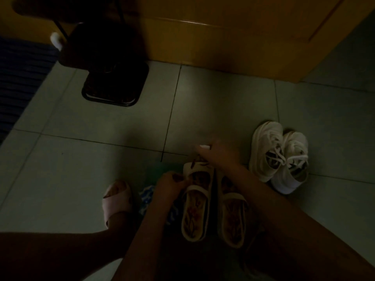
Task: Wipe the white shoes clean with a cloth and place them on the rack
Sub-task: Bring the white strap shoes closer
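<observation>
i see the left hand (170,184), fingers curled on the side of the white strapped shoes with flowered insoles (195,207), lower centre on the pale tiled floor (213,102). the right hand (216,154) blurs over their toes and i cannot tell its fingers. white lace-up sneakers (280,157) stand just right. a blue-and-white patterned cloth (147,196) lies partly hidden under the left forearm.

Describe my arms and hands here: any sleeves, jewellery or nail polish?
No sleeves, watch or bracelet show; both arms are bare. The left hand has dark-painted nails. The right hand shows a pale patch at a fingertip, perhaps a nail; the dim light hides more.
</observation>
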The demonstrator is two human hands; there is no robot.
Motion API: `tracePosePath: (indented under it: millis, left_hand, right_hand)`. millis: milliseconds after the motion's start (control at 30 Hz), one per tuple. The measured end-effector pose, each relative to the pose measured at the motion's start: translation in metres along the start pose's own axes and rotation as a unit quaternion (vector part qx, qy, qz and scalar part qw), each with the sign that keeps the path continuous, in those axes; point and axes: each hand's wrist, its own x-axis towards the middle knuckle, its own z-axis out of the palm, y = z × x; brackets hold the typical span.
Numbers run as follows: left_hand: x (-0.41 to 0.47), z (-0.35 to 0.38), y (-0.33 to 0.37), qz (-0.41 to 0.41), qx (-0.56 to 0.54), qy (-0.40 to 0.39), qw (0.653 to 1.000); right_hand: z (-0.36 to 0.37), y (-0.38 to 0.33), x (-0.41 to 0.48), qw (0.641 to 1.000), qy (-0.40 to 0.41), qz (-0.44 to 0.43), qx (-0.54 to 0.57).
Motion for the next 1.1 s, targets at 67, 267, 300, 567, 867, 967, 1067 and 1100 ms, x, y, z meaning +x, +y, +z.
tracePosePath:
  millis: [67, 267, 300, 567, 867, 967, 1067, 1100]
  left_hand:
    - [0.0, 0.001, -0.001, 0.0, -0.006, 0.005, 1.0]
    - [0.003, 0.001, -0.001, 0.01, 0.016, 0.014, 1.0]
    - [0.003, 0.001, -0.002, 0.011, 0.013, 0.016, 1.0]
    - [0.004, 0.003, 0.0, 0.024, 0.002, 0.028, 0.999]
    - [0.0, 0.007, 0.003, 0.043, -0.003, 0.048, 0.998]
    - [0.0, 0.008, 0.003, 0.043, -0.003, 0.044, 0.998]
    - [0.001, 0.009, 0.003, 0.035, 0.001, 0.041, 0.999]
    - [0.002, 0.009, 0.002, 0.032, 0.0, 0.037, 0.999]
  right_hand:
    - [-0.004, 0.004, -0.002, 1.0, 0.017, 0.015, -0.01]
    - [-0.016, 0.028, -0.003, 0.995, 0.077, 0.056, -0.009]
    - [-0.015, 0.031, -0.003, 0.995, 0.077, 0.054, 0.012]
    - [-0.031, 0.062, -0.009, 0.986, 0.045, 0.096, 0.131]
    - [-0.028, 0.08, -0.009, 0.984, 0.082, 0.139, 0.081]
    - [-0.031, 0.081, -0.011, 0.982, 0.073, 0.135, 0.112]
    - [-0.031, 0.09, -0.016, 0.983, 0.053, 0.128, 0.119]
    - [-0.03, 0.094, -0.017, 0.985, 0.047, 0.126, 0.113]
